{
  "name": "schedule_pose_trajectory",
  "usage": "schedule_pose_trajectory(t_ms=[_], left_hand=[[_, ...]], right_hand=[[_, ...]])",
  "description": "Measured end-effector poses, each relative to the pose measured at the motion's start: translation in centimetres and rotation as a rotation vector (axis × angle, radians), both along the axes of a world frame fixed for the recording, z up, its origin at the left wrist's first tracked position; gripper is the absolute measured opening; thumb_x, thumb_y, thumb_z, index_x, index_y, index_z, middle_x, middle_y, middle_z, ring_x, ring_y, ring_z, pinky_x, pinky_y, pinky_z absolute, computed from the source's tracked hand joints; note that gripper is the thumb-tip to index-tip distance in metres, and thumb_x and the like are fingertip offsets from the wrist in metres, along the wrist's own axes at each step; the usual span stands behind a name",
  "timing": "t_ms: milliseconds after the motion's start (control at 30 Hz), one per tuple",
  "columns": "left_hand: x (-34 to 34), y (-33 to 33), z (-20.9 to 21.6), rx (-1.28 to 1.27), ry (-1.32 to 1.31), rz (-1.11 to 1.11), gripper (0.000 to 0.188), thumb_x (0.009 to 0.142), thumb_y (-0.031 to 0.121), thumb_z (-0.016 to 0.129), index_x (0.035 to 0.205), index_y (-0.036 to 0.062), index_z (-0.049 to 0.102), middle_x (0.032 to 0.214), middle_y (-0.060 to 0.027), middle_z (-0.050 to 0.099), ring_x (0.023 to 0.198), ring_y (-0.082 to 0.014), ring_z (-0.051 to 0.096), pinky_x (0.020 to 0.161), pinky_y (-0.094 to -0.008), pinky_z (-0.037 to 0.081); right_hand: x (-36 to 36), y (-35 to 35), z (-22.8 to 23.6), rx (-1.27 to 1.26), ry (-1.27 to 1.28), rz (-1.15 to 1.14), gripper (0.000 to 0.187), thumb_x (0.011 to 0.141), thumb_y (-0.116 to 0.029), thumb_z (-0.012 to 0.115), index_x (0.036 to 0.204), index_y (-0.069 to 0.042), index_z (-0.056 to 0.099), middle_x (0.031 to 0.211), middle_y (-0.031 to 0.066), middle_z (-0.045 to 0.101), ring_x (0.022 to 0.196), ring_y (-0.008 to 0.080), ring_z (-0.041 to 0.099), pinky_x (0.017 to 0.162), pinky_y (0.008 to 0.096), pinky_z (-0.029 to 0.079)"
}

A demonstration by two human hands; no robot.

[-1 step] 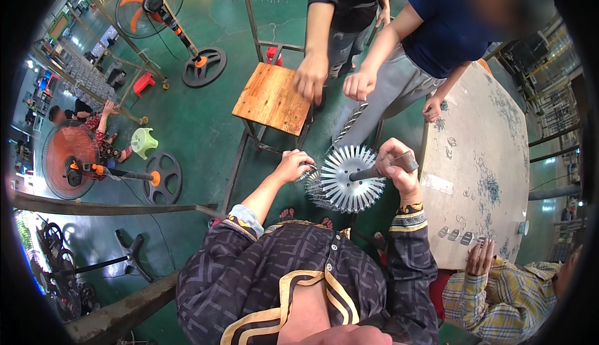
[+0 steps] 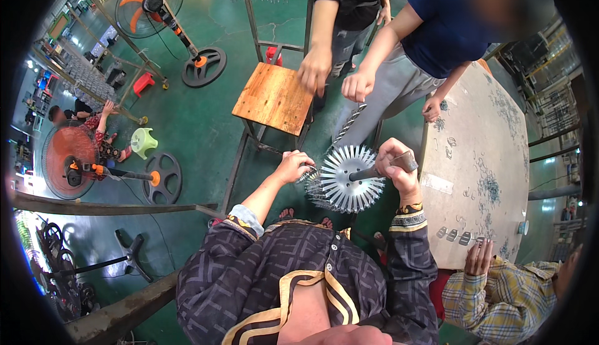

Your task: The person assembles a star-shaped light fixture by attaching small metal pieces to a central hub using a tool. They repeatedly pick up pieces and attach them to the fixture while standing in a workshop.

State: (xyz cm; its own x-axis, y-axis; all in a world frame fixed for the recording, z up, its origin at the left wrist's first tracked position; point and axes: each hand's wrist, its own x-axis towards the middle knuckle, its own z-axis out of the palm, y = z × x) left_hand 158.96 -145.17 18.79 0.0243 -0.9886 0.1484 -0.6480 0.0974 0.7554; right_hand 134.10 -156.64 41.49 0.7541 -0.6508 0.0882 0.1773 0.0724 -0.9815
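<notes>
Right hand (image 2: pixel 399 167) clenched round dark rod (image 2: pixel 365 174); slotted metal disc (image 2: pixel 340 183) left of it; left hand (image 2: pixel 293 166) curled, grip unclear; pale label-like rectangle (image 2: pixel 437 184) rightward, unreadable.

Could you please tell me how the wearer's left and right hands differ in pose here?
The left hand pinches a small metallic item, too small to identify, while the right hand wraps around the thick rod at the slotted metal disc. The left hand is left of the disc, the right hand right of it. Both are bare, with curled fingers.
</notes>
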Motion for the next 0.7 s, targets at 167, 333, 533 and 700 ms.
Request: schedule_pose_trajectory(t_ms=[167,333,533,700], left_hand=[[-0.3,-0.2,-0.7,0.050,-0.025,-0.043,0.016,0.072,0.014,0.070,0.088,0.0149,0.068,0.087,0.0036,0.063,0.091,-0.0160,0.056,0.087,-0.0360,0.031],[-0.6,-0.6,-1.0,0.063,-0.061,-0.063,0.018,0.072,0.013,0.071,0.089,0.0158,0.068,0.087,0.0037,0.063,0.092,-0.0156,0.055,0.086,-0.0357,0.031],[-0.9,-0.8,-1.9,0.088,-0.085,-0.068,0.019,0.071,0.014,0.072,0.089,0.0162,0.068,0.087,0.0036,0.063,0.092,-0.0163,0.055,0.086,-0.0362,0.032],[-0.5,-1.0,-1.2,0.106,-0.055,-0.086,0.027,0.066,0.015,0.075,0.093,0.0142,0.069,0.083,0.0004,0.063,0.090,-0.0199,0.056,0.084,-0.0360,0.040]], right_hand=[[0.4,-0.1,0.2,-0.014,-0.006,0.012,0.035,0.062,-0.022,0.064,0.084,0.002,0.051,0.061,-0.0009,0.046,0.056,0.0064,0.041,0.054,0.0209,0.033],[0.7,-0.3,0.2,-0.021,-0.003,0.013,0.034,0.062,-0.021,0.063,0.084,0.002,0.051,0.060,-0.0013,0.046,0.055,0.0059,0.041,0.053,0.0205,0.032],[0.9,-0.5,0.0,-0.016,-0.010,0.015,0.032,0.062,-0.020,0.062,0.084,0.002,0.051,0.061,-0.0014,0.046,0.054,0.0057,0.040,0.052,0.0206,0.031],[1.3,-0.5,0.0,-0.031,-0.024,0.009,0.031,0.062,-0.019,0.062,0.083,0.002,0.051,0.061,-0.0016,0.047,0.054,0.0054,0.040,0.052,0.0204,0.031]])
